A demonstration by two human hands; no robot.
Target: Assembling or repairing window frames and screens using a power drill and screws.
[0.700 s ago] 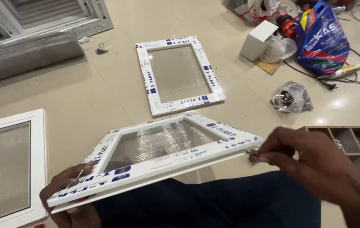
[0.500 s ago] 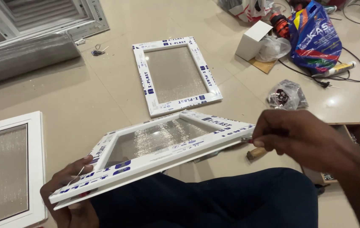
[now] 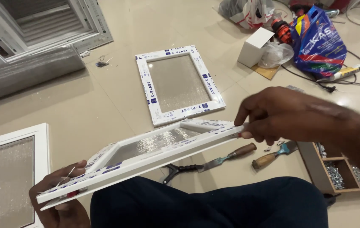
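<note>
A small white window frame with frosted glass is held tilted over the lap, gripped by the left hand at seven o'clock and pinched by the right hand at three o'clock. It is judged stiff, light but breakable; best held by its plastic edges.

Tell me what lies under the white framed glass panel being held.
Under the white framed frosted-glass panel: a dark-trousered lap, black-handled pliers and a wooden-handled chisel on the floor. The pliers' jaws and most of the left hand are covered.
</note>
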